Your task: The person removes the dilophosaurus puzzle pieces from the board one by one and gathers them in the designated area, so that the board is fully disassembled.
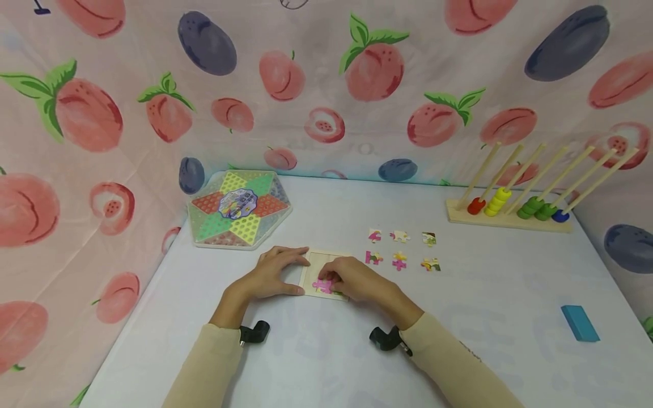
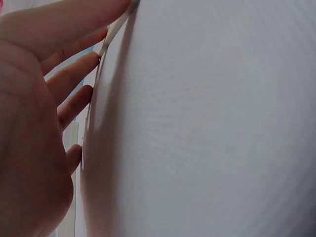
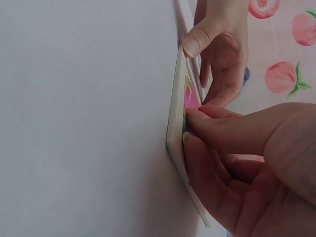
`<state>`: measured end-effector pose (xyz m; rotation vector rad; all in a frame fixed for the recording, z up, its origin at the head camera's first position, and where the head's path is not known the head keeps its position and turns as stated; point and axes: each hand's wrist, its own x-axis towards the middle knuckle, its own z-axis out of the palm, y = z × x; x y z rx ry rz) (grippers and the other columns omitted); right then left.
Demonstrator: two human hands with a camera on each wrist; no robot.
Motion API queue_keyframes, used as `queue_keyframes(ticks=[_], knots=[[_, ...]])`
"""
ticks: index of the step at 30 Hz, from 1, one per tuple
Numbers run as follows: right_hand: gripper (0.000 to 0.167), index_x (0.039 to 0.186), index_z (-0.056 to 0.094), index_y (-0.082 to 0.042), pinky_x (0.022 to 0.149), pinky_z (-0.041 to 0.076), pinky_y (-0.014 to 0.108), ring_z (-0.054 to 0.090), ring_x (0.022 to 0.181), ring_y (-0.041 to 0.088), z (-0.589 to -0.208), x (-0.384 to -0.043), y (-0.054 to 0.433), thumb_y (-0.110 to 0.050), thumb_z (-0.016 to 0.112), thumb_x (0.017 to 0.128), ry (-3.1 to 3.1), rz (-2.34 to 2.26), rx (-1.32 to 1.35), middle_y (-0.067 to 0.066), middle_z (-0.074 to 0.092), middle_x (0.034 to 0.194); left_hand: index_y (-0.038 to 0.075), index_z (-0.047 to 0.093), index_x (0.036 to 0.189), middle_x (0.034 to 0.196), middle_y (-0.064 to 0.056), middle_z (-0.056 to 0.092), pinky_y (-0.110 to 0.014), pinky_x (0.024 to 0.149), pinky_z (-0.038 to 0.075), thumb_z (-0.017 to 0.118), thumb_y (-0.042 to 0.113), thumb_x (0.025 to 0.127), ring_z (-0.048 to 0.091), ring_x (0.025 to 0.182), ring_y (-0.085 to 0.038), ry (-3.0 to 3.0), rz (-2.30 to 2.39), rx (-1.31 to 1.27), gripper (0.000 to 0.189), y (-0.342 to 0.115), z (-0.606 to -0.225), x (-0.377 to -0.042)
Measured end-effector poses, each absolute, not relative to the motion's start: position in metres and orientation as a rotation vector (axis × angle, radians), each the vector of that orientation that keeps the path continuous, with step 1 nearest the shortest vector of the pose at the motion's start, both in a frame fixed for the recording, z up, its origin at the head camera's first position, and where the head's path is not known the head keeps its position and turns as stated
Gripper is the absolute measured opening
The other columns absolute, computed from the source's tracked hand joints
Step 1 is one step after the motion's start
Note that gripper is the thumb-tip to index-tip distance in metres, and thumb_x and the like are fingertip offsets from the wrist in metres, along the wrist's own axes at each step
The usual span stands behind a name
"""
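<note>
A shallow wooden puzzle tray (image 1: 317,259) lies flat before me, with joined pink puzzle pieces (image 1: 321,286) in its near part. My left hand (image 1: 272,276) rests at the tray's left side, thumb at the near corner and fingers spread along the edge. Over the tray's near right part, my right hand (image 1: 355,279) curls its fingers down and pinches a puzzle piece (image 3: 184,122) close to the tray's rim. Those fingertips cover most of that piece, which shows some green in the right wrist view.
Several loose puzzle pieces (image 1: 400,237) lie in two rows right of the tray. A Chinese checkers board (image 1: 211,225) sits back left, and a bead-and-peg counting frame (image 1: 510,221) back right. A blue block (image 1: 580,323) lies at the right. Fruit-print cloth hangs behind.
</note>
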<state>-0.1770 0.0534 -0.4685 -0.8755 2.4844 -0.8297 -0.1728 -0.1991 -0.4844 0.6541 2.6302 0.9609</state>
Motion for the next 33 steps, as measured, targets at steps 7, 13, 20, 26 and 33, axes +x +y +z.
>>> queue_keyframes(ticks=[7, 13, 20, 26, 33], knots=[[0.022, 0.110, 0.070, -0.011, 0.081, 0.050, 0.023, 0.056, 0.087, 0.010, -0.4717, -0.1776, 0.0548, -0.008, 0.077, 0.090, 2.487, -0.856, -0.906, -0.002, 0.065, 0.094, 0.027, 0.067, 0.128, 0.163, 0.005, 0.043, -0.058, 0.116, 0.021, 0.088, 0.035, 0.078, 0.036, 0.144, -0.024, 2.637, 0.955, 0.641, 0.055, -0.1988, -0.4856, -0.1732], [0.022, 0.108, 0.068, -0.015, 0.077, 0.047, 0.023, 0.054, 0.084, 0.010, -0.4720, -0.1764, 0.0538, -0.014, 0.079, 0.089, 2.520, -0.847, -0.896, -0.004, 0.062, 0.089, 0.027, 0.067, 0.128, 0.163, 0.006, 0.043, -0.058, 0.117, 0.021, 0.088, 0.034, 0.078, 0.036, 0.145, -0.023, 2.634, 0.956, 0.634, 0.055, -0.1982, -0.4859, -0.1730], [0.017, 0.105, 0.066, -0.015, 0.073, 0.044, 0.023, 0.052, 0.080, 0.010, -0.4729, -0.1762, 0.0523, -0.009, 0.075, 0.091, 2.535, -0.871, -0.871, -0.004, 0.059, 0.084, 0.028, 0.067, 0.128, 0.163, 0.006, 0.043, -0.058, 0.117, 0.020, 0.088, 0.035, 0.078, 0.036, 0.145, -0.023, 2.638, 0.954, 0.632, 0.055, -0.1984, -0.4863, -0.1735], [0.015, 0.104, 0.067, -0.017, 0.069, 0.045, 0.021, 0.053, 0.077, 0.010, -0.4731, -0.1770, 0.0549, -0.009, 0.073, 0.093, 2.502, -0.951, -0.814, -0.005, 0.059, 0.082, 0.028, 0.067, 0.128, 0.163, 0.007, 0.043, -0.058, 0.118, 0.020, 0.088, 0.036, 0.078, 0.036, 0.145, -0.023, 2.637, 0.950, 0.629, 0.055, -0.1983, -0.4861, -0.1736], [0.009, 0.106, 0.068, -0.015, 0.062, 0.047, 0.019, 0.055, 0.073, 0.011, -0.4746, -0.1804, 0.0599, -0.015, 0.070, 0.097, 2.440, -1.085, -0.737, 0.000, 0.063, 0.085, 0.028, 0.067, 0.128, 0.164, 0.006, 0.042, -0.058, 0.118, 0.020, 0.088, 0.036, 0.078, 0.036, 0.145, -0.023, 2.633, 0.950, 0.626, 0.055, -0.1987, -0.4866, -0.1742]])
